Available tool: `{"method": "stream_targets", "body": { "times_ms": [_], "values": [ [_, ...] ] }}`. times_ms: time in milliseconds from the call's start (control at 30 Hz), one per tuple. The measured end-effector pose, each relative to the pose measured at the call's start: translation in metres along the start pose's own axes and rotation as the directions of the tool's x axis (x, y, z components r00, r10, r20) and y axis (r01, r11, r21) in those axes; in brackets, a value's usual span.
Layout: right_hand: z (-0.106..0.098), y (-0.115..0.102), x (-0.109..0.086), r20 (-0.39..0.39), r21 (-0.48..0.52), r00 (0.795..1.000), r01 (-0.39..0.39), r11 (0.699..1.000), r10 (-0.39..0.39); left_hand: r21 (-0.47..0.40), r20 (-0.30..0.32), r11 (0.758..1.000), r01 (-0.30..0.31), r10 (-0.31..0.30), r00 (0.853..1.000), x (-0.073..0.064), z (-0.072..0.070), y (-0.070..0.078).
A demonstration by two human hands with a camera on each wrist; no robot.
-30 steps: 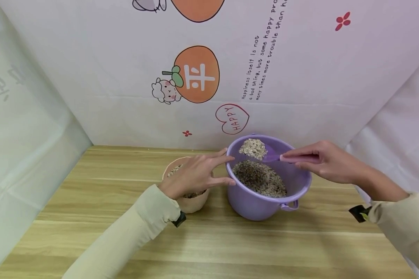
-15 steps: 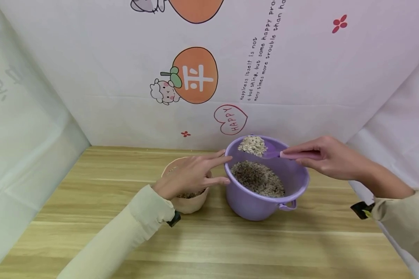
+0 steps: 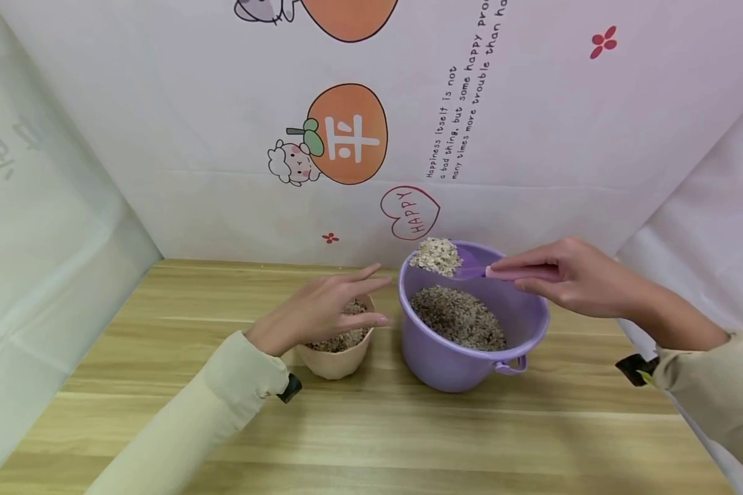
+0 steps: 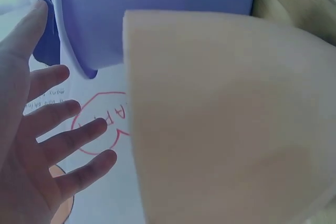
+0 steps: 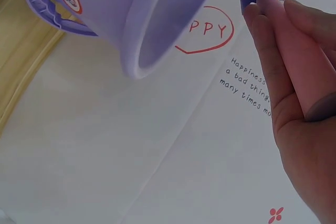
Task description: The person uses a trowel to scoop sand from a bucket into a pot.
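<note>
My right hand [image 3: 576, 278] grips the pink handle [image 5: 307, 56] of a small purple shovel [image 3: 470, 265]. Its blade carries a heap of pale, coarse grains [image 3: 436, 256], held over the left rim of a purple bucket [image 3: 446, 371]. Darker grains of a similar sort [image 3: 461, 316] lie inside the bucket. My left hand [image 3: 322, 306] hovers with spread fingers above a peach-coloured pot [image 3: 334, 364], partly hiding it; grains [image 3: 340, 340] show inside. In the left wrist view those fingers [image 4: 79, 140] hold nothing, and the pot's wall [image 4: 226, 119] fills much of the picture.
Both containers stand on a wood-grain table [image 3: 371, 440]. Close behind them rises a white printed backdrop [image 3: 223, 137] with cartoons and lettering. A white cloth [image 3: 706, 206] hangs on the right. The bucket's handle [image 3: 512, 366] hangs at its front right.
My left hand has left the bucket's rim and drawn back left over the pot. The loaded shovel in my right hand has shifted slightly left and up.
</note>
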State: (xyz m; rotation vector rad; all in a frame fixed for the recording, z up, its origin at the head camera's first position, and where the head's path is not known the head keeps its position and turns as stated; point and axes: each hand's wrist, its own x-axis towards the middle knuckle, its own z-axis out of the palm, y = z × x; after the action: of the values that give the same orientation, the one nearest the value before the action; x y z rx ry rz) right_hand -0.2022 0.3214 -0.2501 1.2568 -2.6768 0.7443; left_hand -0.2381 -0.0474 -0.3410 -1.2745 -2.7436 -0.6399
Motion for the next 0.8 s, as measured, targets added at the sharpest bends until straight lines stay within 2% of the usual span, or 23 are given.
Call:
{"method": "stream_targets", "body": {
  "times_ms": [100, 433, 633, 800],
  "values": [
    [0.001, -0.003, 0.004, 0.004, -0.01, 1.0, 0.009, 1.0, -0.009, -0.008, -0.001, 1.0, 0.012, -0.012, 1.0, -0.004, -0.001, -0.005],
    [0.011, -0.01, 0.016, 0.052, 0.016, 0.999, 0.002, 1.0, -0.003, 0.093, 0.049, 0.995, 0.045, -0.05, 0.998, -0.021, -0.006, -0.027],
    [0.018, -0.013, 0.023, 0.058, 0.059, 0.998, 0.027, 0.998, -0.031, 0.057, 0.045, 0.998, 0.028, -0.031, 0.999, -0.03, -0.007, -0.039],
    [0.023, -0.018, 0.031, 0.068, 0.088, 0.997, 0.02, 0.996, -0.026, 0.032, 0.051, 0.998, 0.046, -0.048, 0.998, -0.038, -0.009, -0.047]
  ]
}}
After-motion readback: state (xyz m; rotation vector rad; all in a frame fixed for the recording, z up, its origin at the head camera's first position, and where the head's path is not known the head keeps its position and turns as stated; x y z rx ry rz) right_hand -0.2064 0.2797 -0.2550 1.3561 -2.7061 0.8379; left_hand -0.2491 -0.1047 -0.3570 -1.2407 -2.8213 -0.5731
